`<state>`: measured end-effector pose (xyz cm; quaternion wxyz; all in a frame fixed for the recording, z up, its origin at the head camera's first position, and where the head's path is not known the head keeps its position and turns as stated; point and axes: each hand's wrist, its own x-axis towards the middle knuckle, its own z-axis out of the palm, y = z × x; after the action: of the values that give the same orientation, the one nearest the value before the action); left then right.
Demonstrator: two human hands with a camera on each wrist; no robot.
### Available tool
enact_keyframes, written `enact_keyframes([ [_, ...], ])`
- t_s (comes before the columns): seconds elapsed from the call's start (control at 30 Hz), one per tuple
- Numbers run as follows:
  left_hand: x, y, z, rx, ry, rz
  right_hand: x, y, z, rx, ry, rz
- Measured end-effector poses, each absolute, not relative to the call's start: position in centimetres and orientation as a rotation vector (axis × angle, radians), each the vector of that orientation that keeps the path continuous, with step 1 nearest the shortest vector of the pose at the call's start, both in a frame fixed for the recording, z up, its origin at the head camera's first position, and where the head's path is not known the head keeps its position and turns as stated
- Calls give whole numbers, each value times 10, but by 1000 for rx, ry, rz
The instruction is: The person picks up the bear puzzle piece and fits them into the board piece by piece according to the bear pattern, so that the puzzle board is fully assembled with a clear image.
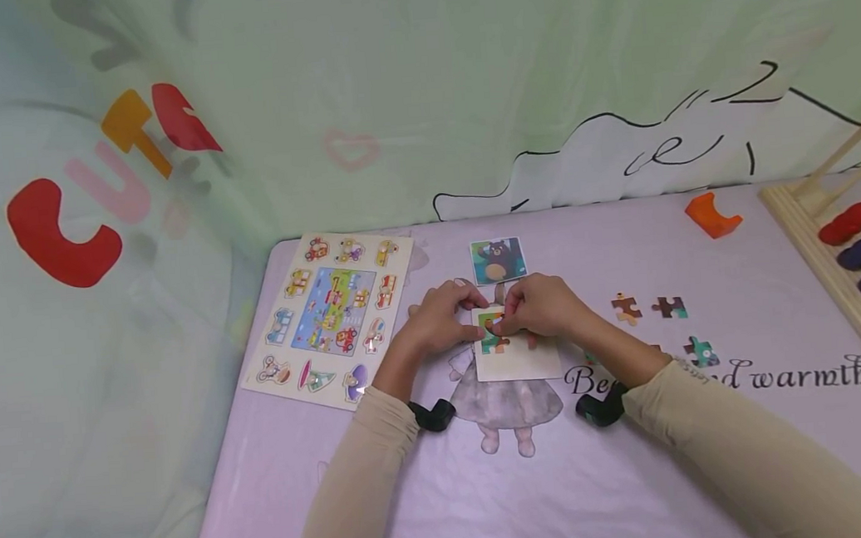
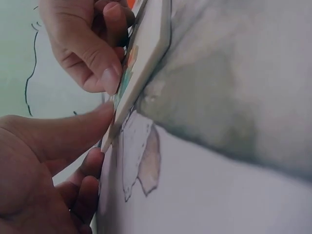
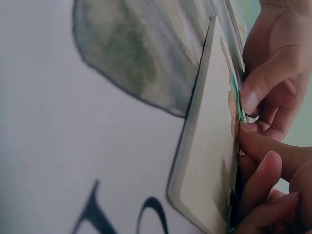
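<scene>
A pale puzzle board [image 1: 520, 368] lies on the printed cloth, with joined green and brown jigsaw pieces [image 1: 490, 346] in its upper left part. My left hand [image 1: 440, 317] holds the board's left edge, its thumb [image 2: 83, 129] on top and its fingers curled at the side. Over the board's upper part, my right hand [image 1: 545, 304] pinches a jigsaw piece between thumb and fingertips; most of that piece is hidden. In the right wrist view, both hands' fingertips meet close together at the coloured pieces [image 3: 233, 114]. Just behind the board lies a bear picture card [image 1: 498, 261].
Loose jigsaw pieces [image 1: 626, 309] lie to the right, some partly behind the right forearm. A vehicle peg puzzle [image 1: 400, 259] lies at left. An orange block [image 1: 712, 216] and a wooden stand with coloured rings [image 1: 786, 202] are at far right. A curtain hangs behind.
</scene>
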<state>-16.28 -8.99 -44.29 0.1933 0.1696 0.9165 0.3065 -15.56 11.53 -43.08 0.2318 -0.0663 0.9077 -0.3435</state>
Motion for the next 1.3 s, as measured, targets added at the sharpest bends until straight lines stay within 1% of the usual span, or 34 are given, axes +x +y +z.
enact_keyframes([
  [0.37, -162, -87, -442, 452, 2594, 846, -157, 119, -431, -241, 2451, -952],
  [1.03, -157, -92, -449, 538, 2606, 777, -155, 118, -432, -233, 2475, -923],
  [1.3, -153, -95, -444, 591, 2611, 763, -155, 118, -429, -232, 2481, -914],
])
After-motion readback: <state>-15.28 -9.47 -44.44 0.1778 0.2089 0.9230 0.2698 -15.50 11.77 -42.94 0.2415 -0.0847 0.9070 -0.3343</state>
